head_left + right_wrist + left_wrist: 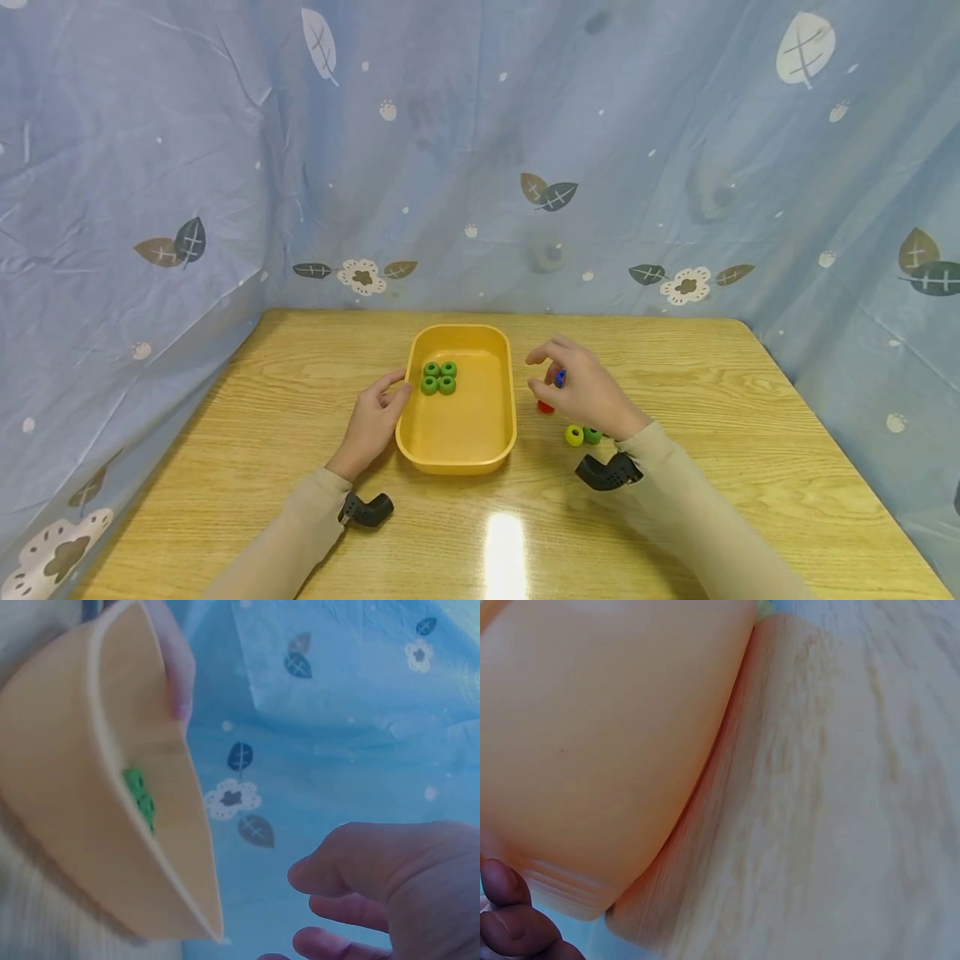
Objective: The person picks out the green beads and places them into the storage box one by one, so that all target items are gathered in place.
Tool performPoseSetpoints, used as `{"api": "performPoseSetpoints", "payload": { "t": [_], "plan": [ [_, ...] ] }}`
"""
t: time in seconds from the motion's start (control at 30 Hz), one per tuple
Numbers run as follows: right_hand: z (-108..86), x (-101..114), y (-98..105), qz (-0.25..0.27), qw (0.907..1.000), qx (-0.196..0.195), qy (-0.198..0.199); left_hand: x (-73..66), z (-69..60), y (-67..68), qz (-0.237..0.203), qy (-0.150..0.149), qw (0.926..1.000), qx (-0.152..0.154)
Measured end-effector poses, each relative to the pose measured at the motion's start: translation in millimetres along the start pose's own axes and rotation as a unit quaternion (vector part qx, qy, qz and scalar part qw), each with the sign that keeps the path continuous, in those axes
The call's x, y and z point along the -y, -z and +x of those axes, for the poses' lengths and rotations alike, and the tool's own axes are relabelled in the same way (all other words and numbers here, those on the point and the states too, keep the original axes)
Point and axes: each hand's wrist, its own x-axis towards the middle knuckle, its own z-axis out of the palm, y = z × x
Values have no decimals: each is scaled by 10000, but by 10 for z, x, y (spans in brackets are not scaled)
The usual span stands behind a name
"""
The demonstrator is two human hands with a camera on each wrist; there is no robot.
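The blue bead [560, 379] (red bead [546, 407] too) is partly hidden.

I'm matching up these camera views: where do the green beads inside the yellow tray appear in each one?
Head: the green beads sit below and slightly left of the picture's centre.
Left wrist: not in it.
Right wrist: left of centre, partly hidden behind the near wall.
Shared landmark: the yellow tray, at left in both wrist views.

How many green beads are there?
5. Four green beads sit in a little square in the yellow tray. One more is on the table, next to the yellow bead. Others could be hidden under the right hand.
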Motion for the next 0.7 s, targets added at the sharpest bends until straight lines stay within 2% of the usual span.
{"api": "performPoseSetpoints", "payload": {
  "t": [0.4, 0.7],
  "plan": [
    [-223, -219, 37, -285, 9992, -284, -65, -9, -12, 10, -132, -28, 9999, 47],
    [-279, -411, 8, -460, 9985, -195, -242, -10, -10, -2, -145, -42, 9999, 73]
  ]
}}
